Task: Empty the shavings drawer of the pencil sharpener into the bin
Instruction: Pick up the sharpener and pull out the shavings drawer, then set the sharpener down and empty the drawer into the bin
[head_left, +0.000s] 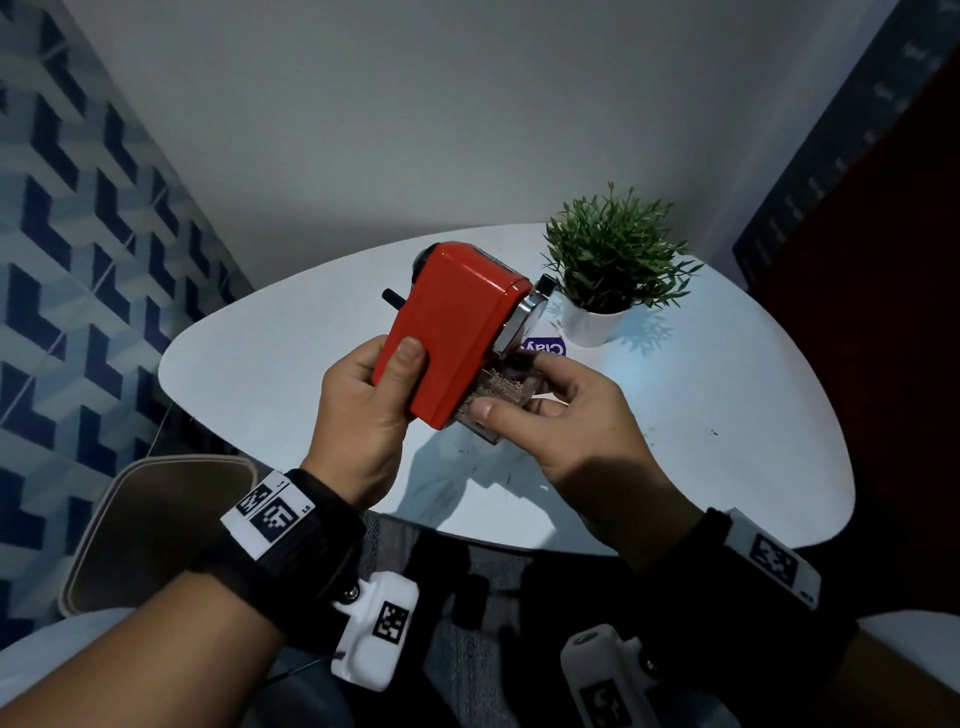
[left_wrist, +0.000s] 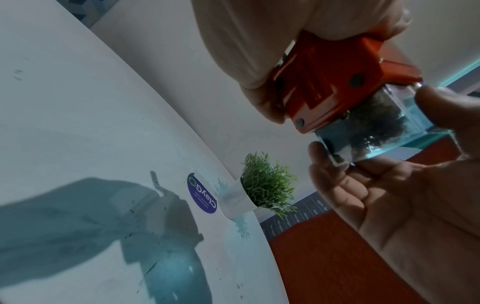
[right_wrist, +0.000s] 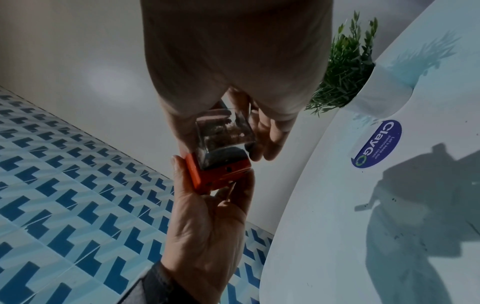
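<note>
A left hand (head_left: 358, 410) grips a red metal pencil sharpener (head_left: 452, 327), held tilted above a white oval table (head_left: 727, 415). The right hand (head_left: 566, 421) pinches its clear plastic shavings drawer (head_left: 491, 397), part-way out and full of brown shavings. A beige bin (head_left: 156, 525) stands lower left.

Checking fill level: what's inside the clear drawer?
Brown pencil shavings fill part of the clear drawer, held by the right hand. The end still inside the red sharpener is hidden.
</note>
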